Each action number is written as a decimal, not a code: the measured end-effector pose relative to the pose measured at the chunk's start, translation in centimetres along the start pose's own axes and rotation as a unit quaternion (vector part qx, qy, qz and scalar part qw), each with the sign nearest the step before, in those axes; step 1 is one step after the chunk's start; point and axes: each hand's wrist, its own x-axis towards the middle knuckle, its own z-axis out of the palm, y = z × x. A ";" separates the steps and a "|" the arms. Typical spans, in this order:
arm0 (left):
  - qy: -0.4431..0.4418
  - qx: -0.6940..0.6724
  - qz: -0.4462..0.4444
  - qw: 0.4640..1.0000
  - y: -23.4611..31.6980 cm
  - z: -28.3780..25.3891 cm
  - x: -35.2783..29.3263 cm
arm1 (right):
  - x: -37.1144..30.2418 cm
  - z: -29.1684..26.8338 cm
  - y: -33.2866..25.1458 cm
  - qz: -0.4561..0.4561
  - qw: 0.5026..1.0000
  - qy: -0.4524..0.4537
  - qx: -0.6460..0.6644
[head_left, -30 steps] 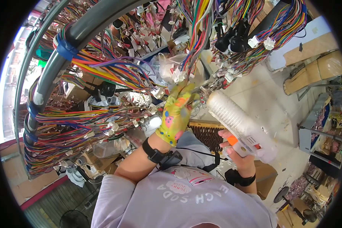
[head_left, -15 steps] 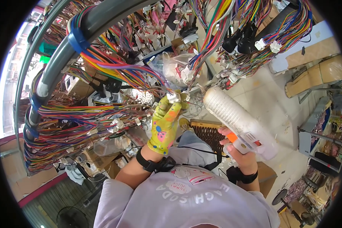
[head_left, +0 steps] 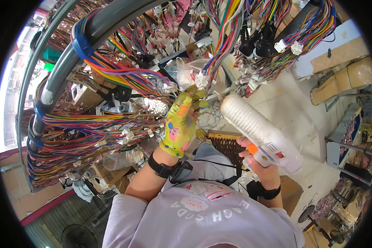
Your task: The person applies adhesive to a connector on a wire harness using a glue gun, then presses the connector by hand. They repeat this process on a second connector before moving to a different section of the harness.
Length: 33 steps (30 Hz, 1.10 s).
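My left hand [head_left: 180, 122], in a yellow glove with coloured spots, is raised below the end of a thick bundle of coloured wires [head_left: 128, 76]. Its fingers are spread and I see nothing between them. White plug connectors [head_left: 169, 87] at the bundle's end hang just beyond the fingertips. My bare right hand [head_left: 264, 169] is wrapped round the handle of a white glue gun [head_left: 256, 128] with an orange trigger [head_left: 252, 149]. The gun's nozzle [head_left: 219, 96] points up and left, apart from the wires and from my left hand.
A curved grey metal rail [head_left: 56, 89] carries many wire bundles, held by blue ties [head_left: 82, 45]. More harnesses [head_left: 310, 35] hang at the upper right. Beneath them are a clear plastic bag [head_left: 189, 70] and a woven seat [head_left: 225, 146]. Cardboard [head_left: 345, 82] and shelves line the right side.
My left hand has let go of the white connector it held, and its fingers have spread and moved slightly up. The right hand and glue gun have hardly moved.
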 end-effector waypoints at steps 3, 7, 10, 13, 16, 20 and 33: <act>-0.022 -0.003 -0.007 1.000 -0.4 -0.4 0.1 | 0.0 -0.2 0.2 0.000 1.000 -0.003 0.002; -0.021 0.006 -0.022 1.000 -1.1 -1.0 0.2 | 0.0 -0.3 0.2 0.003 1.000 -0.005 0.007; -0.001 0.014 -0.012 1.000 -1.1 0.5 0.4 | 0.1 -0.3 0.1 -0.004 1.000 -0.003 0.011; 0.004 -0.013 -0.015 1.000 -0.9 1.4 1.0 | -0.1 -0.6 0.1 0.002 1.000 -0.005 0.011; 0.000 -0.076 -0.041 0.996 -1.0 2.3 1.7 | -0.5 -0.7 0.2 -0.003 1.000 -0.012 0.023; 0.012 -0.139 -0.091 0.986 -0.8 3.6 1.9 | -1.0 -1.7 1.0 -0.015 0.999 -0.040 -0.008; -0.024 -0.031 0.022 0.999 -2.0 3.9 -0.5 | -2.1 -2.1 0.6 -0.011 0.999 -0.021 0.025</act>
